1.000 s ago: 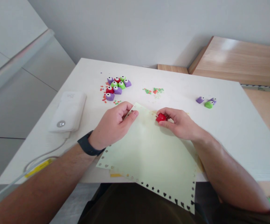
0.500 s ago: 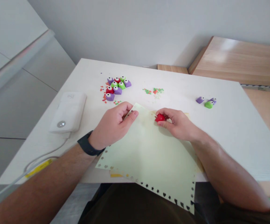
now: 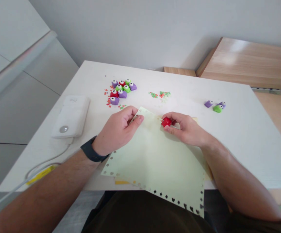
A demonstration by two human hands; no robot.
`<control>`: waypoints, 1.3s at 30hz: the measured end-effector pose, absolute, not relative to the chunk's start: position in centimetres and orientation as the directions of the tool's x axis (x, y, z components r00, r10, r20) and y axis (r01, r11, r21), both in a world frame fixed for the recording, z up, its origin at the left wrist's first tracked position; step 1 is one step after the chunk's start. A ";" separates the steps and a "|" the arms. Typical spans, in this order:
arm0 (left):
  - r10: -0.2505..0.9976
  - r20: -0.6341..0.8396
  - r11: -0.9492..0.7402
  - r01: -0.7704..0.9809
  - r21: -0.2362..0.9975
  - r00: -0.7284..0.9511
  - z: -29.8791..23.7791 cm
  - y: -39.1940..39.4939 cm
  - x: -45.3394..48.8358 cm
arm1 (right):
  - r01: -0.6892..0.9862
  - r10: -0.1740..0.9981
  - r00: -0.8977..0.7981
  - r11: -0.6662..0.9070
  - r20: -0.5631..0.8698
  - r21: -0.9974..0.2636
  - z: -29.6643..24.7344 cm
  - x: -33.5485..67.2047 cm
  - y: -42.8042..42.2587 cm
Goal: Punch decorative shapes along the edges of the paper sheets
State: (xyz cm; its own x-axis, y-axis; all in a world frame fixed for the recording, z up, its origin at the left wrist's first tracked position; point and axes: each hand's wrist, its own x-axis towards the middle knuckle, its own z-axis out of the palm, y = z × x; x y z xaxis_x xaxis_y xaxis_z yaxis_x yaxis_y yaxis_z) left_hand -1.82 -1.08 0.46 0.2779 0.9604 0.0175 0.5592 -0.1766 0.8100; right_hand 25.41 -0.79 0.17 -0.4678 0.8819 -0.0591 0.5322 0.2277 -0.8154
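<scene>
Slippage looks the likeliest fault: the right hand (image 3: 189,129) pinches the red punch (image 3: 166,122) at the far edge of the pale green sheet (image 3: 159,158), its corner pinched by the left hand (image 3: 117,131) on the table (image 3: 239,129), so a loosened hold could skew the paper

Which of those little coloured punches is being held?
The red punch in the right hand, at the pale green paper; all others lie loose on the table.
</scene>
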 end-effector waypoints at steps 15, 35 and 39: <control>0.970 0.012 -0.160 0.597 0.786 0.244 0.2 -1.0 -2.0 | 0.474 0.889 -0.441 0.115 -0.122 -0.873 0.9 25.9 -0.9; 0.971 0.036 -0.181 0.633 0.753 0.235 0.1 -0.9 -2.0 | 0.433 0.902 -0.407 0.051 -0.145 -0.900 0.4 26.2 -0.9; 0.971 0.037 -0.186 0.646 0.740 0.237 0.1 -0.9 -2.0 | 0.408 0.901 -0.406 0.027 -0.155 -0.912 0.2 26.1 -0.8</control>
